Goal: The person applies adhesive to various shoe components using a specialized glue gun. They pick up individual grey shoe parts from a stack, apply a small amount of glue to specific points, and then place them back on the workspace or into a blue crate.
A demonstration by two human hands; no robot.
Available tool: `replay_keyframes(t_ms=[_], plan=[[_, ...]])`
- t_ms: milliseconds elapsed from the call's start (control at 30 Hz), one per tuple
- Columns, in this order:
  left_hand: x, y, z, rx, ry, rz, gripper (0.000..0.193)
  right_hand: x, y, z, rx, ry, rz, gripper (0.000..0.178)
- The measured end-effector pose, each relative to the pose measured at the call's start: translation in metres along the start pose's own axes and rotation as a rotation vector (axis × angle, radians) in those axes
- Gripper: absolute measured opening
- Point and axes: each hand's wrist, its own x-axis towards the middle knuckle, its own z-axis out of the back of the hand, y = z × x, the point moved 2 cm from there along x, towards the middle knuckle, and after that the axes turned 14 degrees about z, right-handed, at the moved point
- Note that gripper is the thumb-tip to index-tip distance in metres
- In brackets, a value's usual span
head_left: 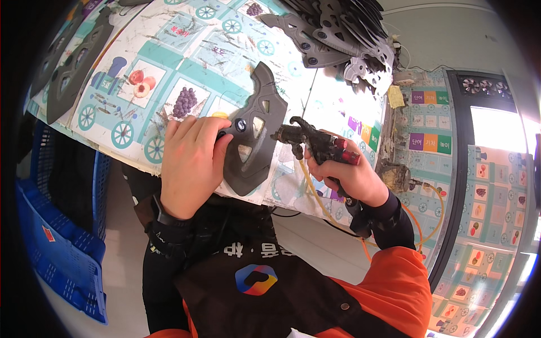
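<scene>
A curved dark grey plastic part (262, 112) with cut-out windows lies on the worktable. My left hand (194, 158) grips its left edge, thumb and fingers pinched beside a small round dark insert (241, 125). My right hand (352, 174) is wrapped round a dark, grimy spray gun (313, 138) with red knobs at its back. The gun's nozzle points left at the part, close to its right edge but apart from it. A yellowish hose (310, 180) hangs from the gun. Any spray is too fine to make out.
A heap of similar grey parts (332, 34) lies at the table's far side. More such parts (79, 70) rest at the far left. Blue plastic crates (62, 248) stand below the table's left edge. Hoses (442, 208) loop on the right. A printed sheet covers the worktable (135, 42).
</scene>
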Motion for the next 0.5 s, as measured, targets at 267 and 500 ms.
replay_keyframes(t_ms=[267, 500], plan=[[0.001, -0.001, 0.001, -0.013, -0.005, 0.005, 0.024, 0.006, -0.004, 0.006, -0.007, -0.029, 0.042, 0.029], [0.0, 0.0, 0.001, -0.032, 0.023, 0.033, 0.022, 0.01, -0.009, 0.011, 0.061, -0.075, 0.046, 0.032]])
